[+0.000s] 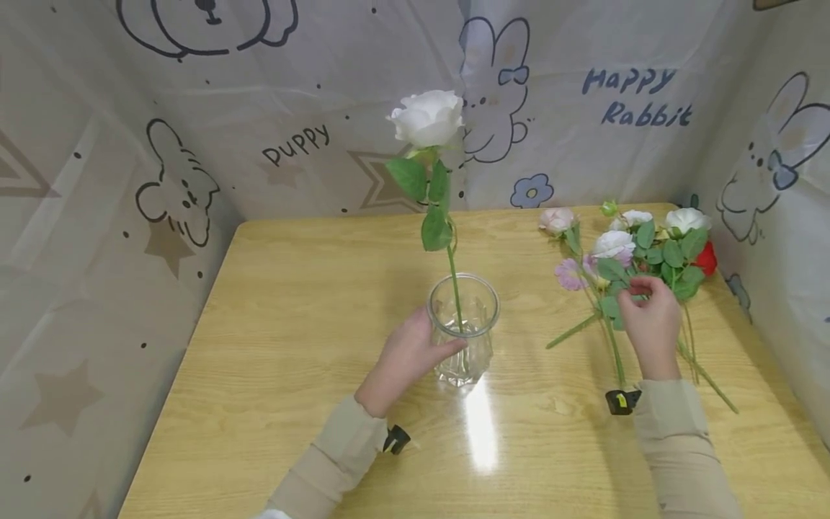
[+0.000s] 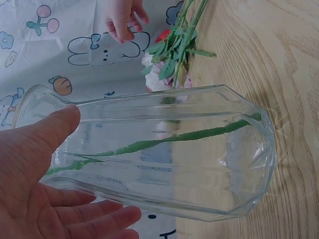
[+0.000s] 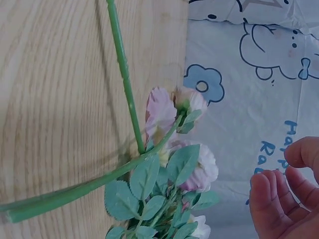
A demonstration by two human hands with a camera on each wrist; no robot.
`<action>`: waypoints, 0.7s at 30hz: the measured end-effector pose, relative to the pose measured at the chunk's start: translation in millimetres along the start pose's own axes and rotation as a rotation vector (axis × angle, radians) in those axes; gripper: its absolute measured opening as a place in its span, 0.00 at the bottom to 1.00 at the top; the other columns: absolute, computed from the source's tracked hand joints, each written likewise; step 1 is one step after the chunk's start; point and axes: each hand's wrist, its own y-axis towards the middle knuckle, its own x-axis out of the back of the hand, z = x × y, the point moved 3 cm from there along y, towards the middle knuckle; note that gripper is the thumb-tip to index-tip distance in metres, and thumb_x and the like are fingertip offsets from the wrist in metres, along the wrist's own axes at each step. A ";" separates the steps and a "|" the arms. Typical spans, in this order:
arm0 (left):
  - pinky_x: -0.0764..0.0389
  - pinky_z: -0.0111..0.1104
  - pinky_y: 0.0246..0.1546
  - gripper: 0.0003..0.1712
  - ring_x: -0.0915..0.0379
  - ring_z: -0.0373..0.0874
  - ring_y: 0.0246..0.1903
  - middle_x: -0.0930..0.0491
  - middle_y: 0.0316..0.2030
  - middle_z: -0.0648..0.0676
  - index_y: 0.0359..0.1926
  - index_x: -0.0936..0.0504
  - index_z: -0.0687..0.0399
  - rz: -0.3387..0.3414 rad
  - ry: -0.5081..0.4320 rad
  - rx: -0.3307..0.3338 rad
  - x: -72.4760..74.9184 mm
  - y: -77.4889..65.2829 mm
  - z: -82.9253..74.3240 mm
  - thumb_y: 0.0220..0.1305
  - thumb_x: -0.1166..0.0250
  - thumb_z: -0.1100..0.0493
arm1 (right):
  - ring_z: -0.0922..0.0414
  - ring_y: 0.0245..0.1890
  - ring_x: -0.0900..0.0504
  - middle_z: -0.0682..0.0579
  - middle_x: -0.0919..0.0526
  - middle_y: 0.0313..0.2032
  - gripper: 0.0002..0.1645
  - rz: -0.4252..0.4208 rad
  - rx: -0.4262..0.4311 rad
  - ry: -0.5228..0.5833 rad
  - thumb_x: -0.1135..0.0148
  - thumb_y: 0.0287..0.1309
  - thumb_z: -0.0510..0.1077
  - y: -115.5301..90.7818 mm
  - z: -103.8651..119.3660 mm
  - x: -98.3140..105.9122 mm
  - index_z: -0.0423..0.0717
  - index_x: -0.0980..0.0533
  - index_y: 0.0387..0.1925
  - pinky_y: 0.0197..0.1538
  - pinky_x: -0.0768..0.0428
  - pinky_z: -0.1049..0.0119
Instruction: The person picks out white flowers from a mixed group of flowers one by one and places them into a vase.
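Note:
A clear glass vase [image 1: 478, 353] with faceted sides stands upright on the table. My left hand [image 1: 408, 353] holds its left side near the neck, the thumb across the front. In the left wrist view, the other fingers lie along the opposite side of the glass. One tall white rose [image 1: 428, 121] leans in the vase, its green stem [image 2: 199, 134] reaching the bottom. Over a pile of artificial flowers at the right hovers my right hand [image 1: 651, 321], its fingers loosely bent. Nothing shows between those fingers in the right wrist view, where they are apart from the pinkish-white flower [image 3: 202, 169].
The pile includes a pale pink rose [image 1: 558, 220], a red flower [image 1: 707, 259] and a white rose [image 1: 687, 219]. Loose green stems [image 1: 710, 378] point toward the front. A printed cloth [image 1: 324, 94] encloses the back and sides of the wooden table [image 1: 292, 324].

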 end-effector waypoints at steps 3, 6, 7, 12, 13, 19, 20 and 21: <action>0.26 0.44 0.47 0.44 0.31 0.53 0.51 0.32 0.56 0.59 0.63 0.42 0.53 0.005 0.006 0.009 -0.8 -1.3 0.4 0.49 0.33 0.45 | 0.71 0.23 0.32 0.44 0.22 0.38 0.18 -0.010 -0.008 -0.021 0.48 0.53 0.41 0.7 -7.0 0.6 0.37 0.27 0.45 0.25 0.32 0.77; 0.26 0.44 0.46 0.44 0.31 0.53 0.50 0.32 0.56 0.58 0.63 0.42 0.53 0.011 0.013 0.016 -0.6 -2.5 -0.2 0.49 0.33 0.45 | 0.65 0.25 0.31 0.42 0.23 0.38 0.19 -0.006 -0.023 -0.038 0.49 0.54 0.41 1.3 -14.4 0.5 0.36 0.27 0.47 0.24 0.32 0.76; 0.26 0.44 0.46 0.43 0.31 0.53 0.50 0.32 0.56 0.58 0.63 0.42 0.53 0.012 0.016 0.015 -0.4 -2.6 -0.4 0.49 0.33 0.45 | 0.63 0.25 0.31 0.42 0.23 0.38 0.19 -0.006 -0.025 -0.045 0.49 0.54 0.41 1.6 -16.9 0.3 0.35 0.27 0.47 0.23 0.33 0.76; 0.27 0.44 0.48 0.43 0.32 0.53 0.52 0.32 0.56 0.58 0.63 0.41 0.54 0.007 0.012 0.015 0.8 -3.4 -0.8 0.49 0.33 0.45 | 0.54 0.26 0.28 0.39 0.22 0.37 0.19 -0.013 -0.020 -0.077 0.48 0.54 0.40 5.0 -30.4 -2.1 0.33 0.27 0.45 0.19 0.34 0.73; 0.27 0.45 0.48 0.43 0.32 0.53 0.52 0.32 0.56 0.59 0.63 0.41 0.54 0.005 0.013 0.014 0.9 -3.5 -0.5 0.49 0.33 0.45 | 0.52 0.27 0.28 0.38 0.22 0.37 0.19 -0.014 -0.020 -0.087 0.48 0.54 0.40 6.1 -33.7 -2.8 0.32 0.27 0.45 0.20 0.34 0.73; 0.27 0.45 0.47 0.43 0.32 0.54 0.52 0.32 0.56 0.59 0.63 0.41 0.55 -0.001 0.021 0.019 -0.6 -2.3 2.3 0.50 0.34 0.44 | 0.43 0.35 0.26 0.36 0.23 0.40 0.19 -0.003 -0.071 -0.117 0.48 0.53 0.38 13.2 -54.5 -3.3 0.31 0.28 0.46 0.28 0.32 0.63; 0.27 0.45 0.47 0.43 0.32 0.54 0.52 0.32 0.57 0.59 0.63 0.41 0.55 -0.001 0.021 0.022 -0.7 -2.1 2.5 0.50 0.34 0.44 | 0.42 0.36 0.27 0.35 0.24 0.40 0.20 0.005 -0.089 -0.119 0.49 0.53 0.39 14.0 -57.1 -2.5 0.31 0.28 0.47 0.29 0.32 0.61; 0.27 0.45 0.47 0.43 0.32 0.54 0.52 0.32 0.57 0.59 0.63 0.41 0.55 -0.001 0.025 0.024 -0.5 -2.0 2.5 0.50 0.34 0.44 | 0.42 0.37 0.27 0.35 0.24 0.41 0.20 0.014 -0.101 -0.130 0.49 0.53 0.39 15.0 -59.4 -1.5 0.31 0.29 0.47 0.30 0.32 0.59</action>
